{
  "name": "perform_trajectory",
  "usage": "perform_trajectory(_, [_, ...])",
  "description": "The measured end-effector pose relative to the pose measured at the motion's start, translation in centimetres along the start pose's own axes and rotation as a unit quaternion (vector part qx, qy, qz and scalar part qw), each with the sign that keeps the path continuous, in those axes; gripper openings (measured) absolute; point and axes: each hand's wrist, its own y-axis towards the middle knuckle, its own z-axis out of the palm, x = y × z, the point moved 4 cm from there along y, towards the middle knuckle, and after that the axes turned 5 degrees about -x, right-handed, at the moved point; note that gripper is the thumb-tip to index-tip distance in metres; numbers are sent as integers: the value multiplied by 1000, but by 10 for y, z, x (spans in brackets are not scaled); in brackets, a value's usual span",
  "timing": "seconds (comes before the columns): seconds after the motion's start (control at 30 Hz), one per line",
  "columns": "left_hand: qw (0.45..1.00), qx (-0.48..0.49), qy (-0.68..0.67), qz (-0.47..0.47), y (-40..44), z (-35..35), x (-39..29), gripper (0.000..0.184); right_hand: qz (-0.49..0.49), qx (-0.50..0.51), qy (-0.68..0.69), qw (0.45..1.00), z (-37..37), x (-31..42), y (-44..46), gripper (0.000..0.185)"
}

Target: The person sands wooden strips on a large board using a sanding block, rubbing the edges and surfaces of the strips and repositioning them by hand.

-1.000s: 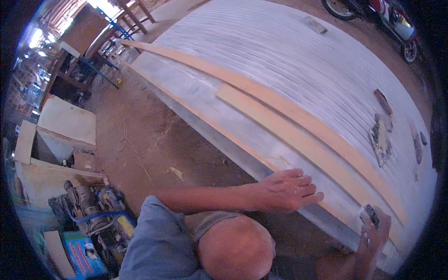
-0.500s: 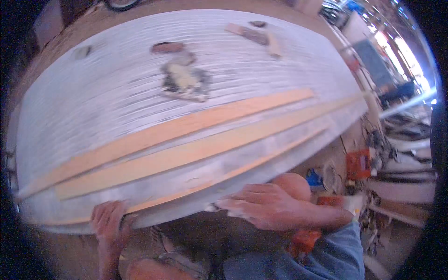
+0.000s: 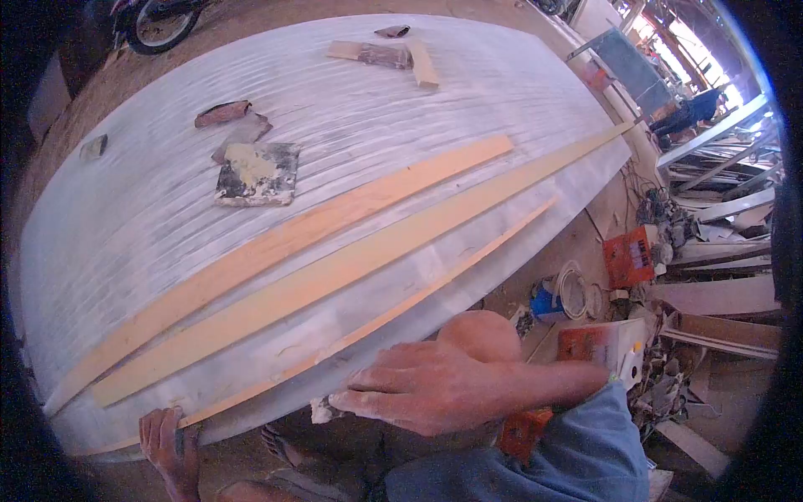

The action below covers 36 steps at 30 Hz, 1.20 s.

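Observation:
Across the view lies a large whitish ribbed panel (image 3: 360,159) with a curved near edge. At its near left edge, my left hand (image 3: 167,443) curls its fingers over the rim. My right hand (image 3: 427,385) is closed, its fingers dusted white, beside the near edge at centre. A crumpled whitish piece (image 3: 322,410), perhaps folded sandpaper, sticks out from under its fingertips; most of it is hidden. Along the near side of the panel run a thin wooden strip (image 3: 435,286), a pale yellowish strip (image 3: 368,266) and a wider orange-tan strip (image 3: 309,233).
On the panel lie a putty-smeared plate (image 3: 280,180), brown sandpaper scraps (image 3: 222,114) and a wrapped wood block (image 3: 425,67). To the right are a blue bucket (image 3: 545,303), a red crate (image 3: 627,258) and stacked offcuts (image 3: 719,293). A motorcycle wheel (image 3: 163,25) stands behind.
The camera view has turned, so the plate and scraps appear further left. My right hand shows lower and further left near the edge. My left hand stays at the rim.

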Motion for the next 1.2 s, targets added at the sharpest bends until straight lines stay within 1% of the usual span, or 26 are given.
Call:
perform_trajectory(0.07, [1000,2,11,0,1,-3,0,31,-22,-17,21,999,0,1,0,50])
perform_trajectory(0.13, [993,92,-23,-73,5,0,2,36,-26,-19,29,999,1,3,2,49])
perform_trajectory(0.17, [993,92,-19,-75,9,3,0,36,-33,-20,33,999,3,4,4,49])
perform_trajectory(0.23, [994,86,-51,-54,18,19,-12,40,-41,-22,28,999,7,6,4,49])
perform_trajectory(0.27, [994,85,-45,-56,24,27,-18,40,-46,-24,17,998,8,7,4,49])
perform_trajectory(0.33, [989,107,-97,4,37,42,-41,41,-42,-8,5,999,5,7,6,50])
perform_trajectory(0.37, [989,107,-97,4,45,41,-51,41,-33,10,-11,999,3,7,6,52])
perform_trajectory(0.43, [989,127,-75,-18,59,40,-64,42,-30,9,-25,999,0,7,5,52])
perform_trajectory(0.47, [989,129,-72,-22,59,39,-61,42,-29,10,-36,999,0,8,6,51])
perform_trajectory(0.5, [992,108,-65,-15,59,38,-58,44,-34,9,-30,999,-1,10,6,51])
perform_trajectory(0.53, [995,85,-57,-6,61,37,-54,46,-21,24,-24,999,-1,10,6,51])
perform_trajectory(0.57, [995,86,-50,-9,67,38,-51,46,-9,39,-18,999,1,9,7,51])
perform_trajectory(0.63, [998,27,58,-29,80,37,-46,52,-14,31,-15,999,3,10,6,52])
perform_trajectory(0.67, [998,28,58,-29,79,36,-41,52,-12,25,-18,999,3,10,5,52])
perform_trajectory(0.7, [995,59,65,-51,80,39,-28,54,-7,24,-23,999,3,9,5,52])
perform_trajectory(0.73, [991,90,67,-70,83,45,-18,57,-24,45,-28,998,5,8,5,53])
perform_trajectory(0.77, [993,87,53,-58,87,47,-15,57,-36,67,-37,996,6,8,4,54])
perform_trajectory(0.8, [992,98,53,-60,87,44,-13,58,-20,66,-49,996,6,7,2,54])
perform_trajectory(0.87, [989,111,38,-85,89,39,-16,57,-17,34,1,999,6,7,1,46])
perform_trajectory(0.9, [990,112,34,-83,89,39,-14,57,-12,34,-1,999,5,6,0,46])
perform_trajectory(0.97, [983,144,22,-113,84,36,2,67,-26,54,8,998,8,5,1,46])
perform_trajectory(1.0, [983,144,25,-115,84,35,3,67,-28,53,10,998,11,4,1,46])
perform_trajectory(1.07, [977,166,14,-133,86,35,5,63,-60,-9,-21,998,13,4,-2,59])
perform_trajectory(1.1, [976,167,19,-136,89,34,5,63,-63,-10,-16,998,11,5,-1,59])
perform_trajectory(1.17, [993,114,6,-20,99,29,-6,48,-51,37,-28,998,8,8,2,55])
perform_trajectory(1.2, [993,116,13,-25,100,28,-1,48,-56,36,-22,998,5,9,4,55])
